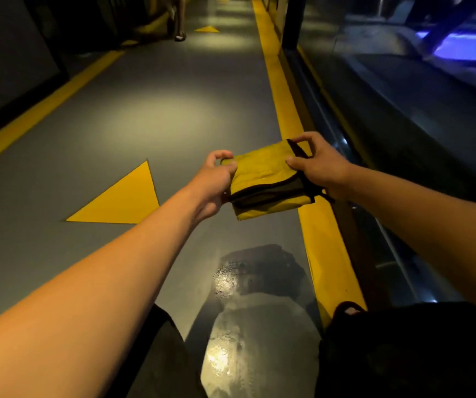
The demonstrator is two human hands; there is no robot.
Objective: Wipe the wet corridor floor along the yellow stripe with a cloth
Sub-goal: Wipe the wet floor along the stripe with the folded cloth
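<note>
While both hands hold the folded cloth (262, 182) in the air over the stripe (285, 110), left hand (216, 179) pinching one edge and right hand (317, 165) the other, wiping seems not yet begun; next, lower it onto the wet patch (257, 297) below.

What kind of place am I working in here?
Probably an indoor service or visitor corridor: grey floor, yellow stripe along the edge, yellow arrow markings, and a glass-fronted enclosure on the right.

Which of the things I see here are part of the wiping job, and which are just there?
Part of the job:
yellow cloth, held in left hand and right hand
wet patch
yellow stripe

Just there:
yellow triangle
glass wall
</note>
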